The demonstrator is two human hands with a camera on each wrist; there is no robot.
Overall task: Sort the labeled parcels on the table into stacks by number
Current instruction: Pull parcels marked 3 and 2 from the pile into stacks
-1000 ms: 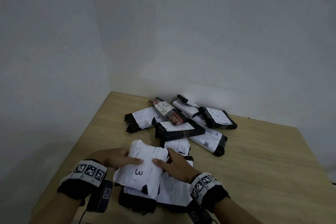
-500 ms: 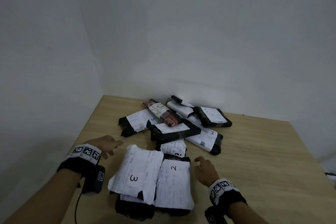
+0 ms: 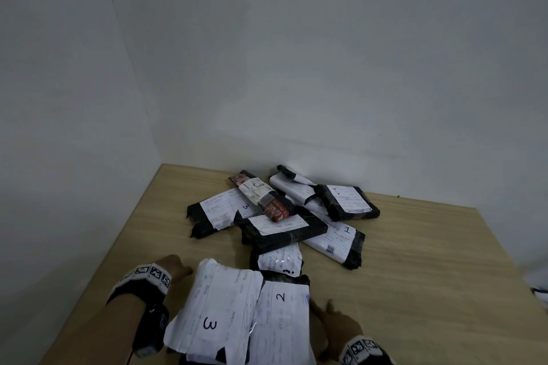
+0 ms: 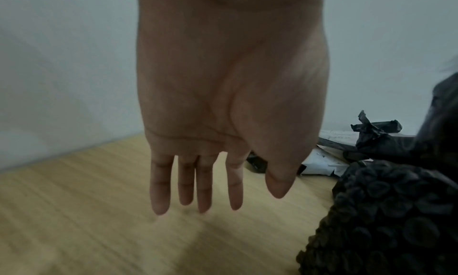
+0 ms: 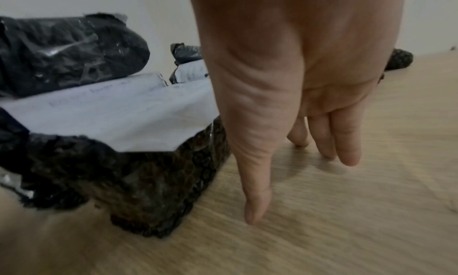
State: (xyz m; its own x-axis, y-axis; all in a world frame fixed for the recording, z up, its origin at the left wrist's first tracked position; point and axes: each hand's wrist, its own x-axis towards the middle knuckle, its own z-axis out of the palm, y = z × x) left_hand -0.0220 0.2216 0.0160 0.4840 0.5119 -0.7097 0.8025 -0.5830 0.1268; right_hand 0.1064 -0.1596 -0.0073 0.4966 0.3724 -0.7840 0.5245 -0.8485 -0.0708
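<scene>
A white-labeled parcel marked 3 point(image 3: 213, 308) lies at the near edge, beside a parcel marked 2 point(image 3: 281, 323). My left hand point(image 3: 175, 267) hovers empty just left of the 3 parcel, its fingers point(image 4: 205, 191) straight over the wood. My right hand point(image 3: 335, 320) is open to the right of the 2 parcel point(image 5: 119, 118), with its fingers point(image 5: 347, 138) pointing down at the tabletop. Farther back lies a loose pile: a parcel marked 3 point(image 3: 222, 210), a slim red-ended one marked 3 point(image 3: 261, 195), an unnumbered black box point(image 3: 281, 228) and two marked 1 point(image 3: 335, 240) point(image 3: 347, 201).
The wooden table point(image 3: 430, 270) sits in a corner with grey walls behind and to the left. A small parcel point(image 3: 278, 259) with a partly hidden mark lies between the near parcels and the pile. Bare wood stretches to the right.
Both hands let go of the 3 parcel, which now rests on the near stack. The left hand drew away to the left, the right hand to the right of the 2 parcel.
</scene>
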